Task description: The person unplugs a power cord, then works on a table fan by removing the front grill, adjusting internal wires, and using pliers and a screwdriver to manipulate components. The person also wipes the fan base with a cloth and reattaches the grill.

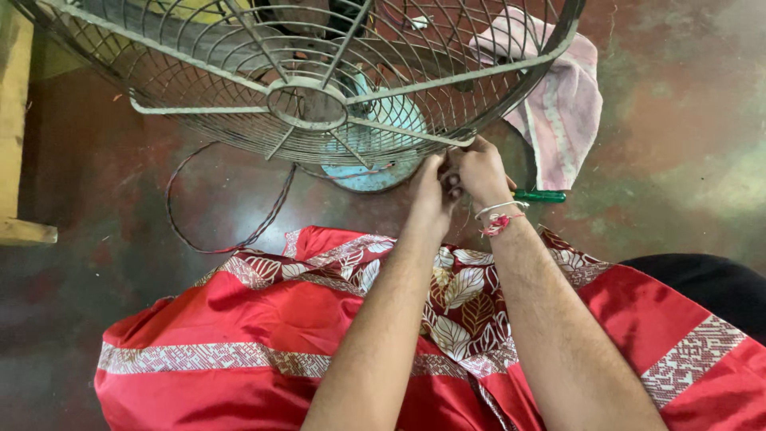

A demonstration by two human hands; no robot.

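Both hands pinch the lower rim of a fan guard [319,88]: left hand [431,187], right hand [479,169], fingers closed on it. The guard sits in place on the fan; a green screwdriver [538,195] lies unused beside them.

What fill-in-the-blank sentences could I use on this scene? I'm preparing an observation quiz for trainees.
1. Both hands, left hand and right hand, meet at the rim of the wire fan ____.
2. The screwdriver lying on the floor has a ____ handle.
3. A ____ cloth lies behind the guard.
4. The patterned fabric under the forearms is mainly ____.

Missing words: guard; green; pink; red
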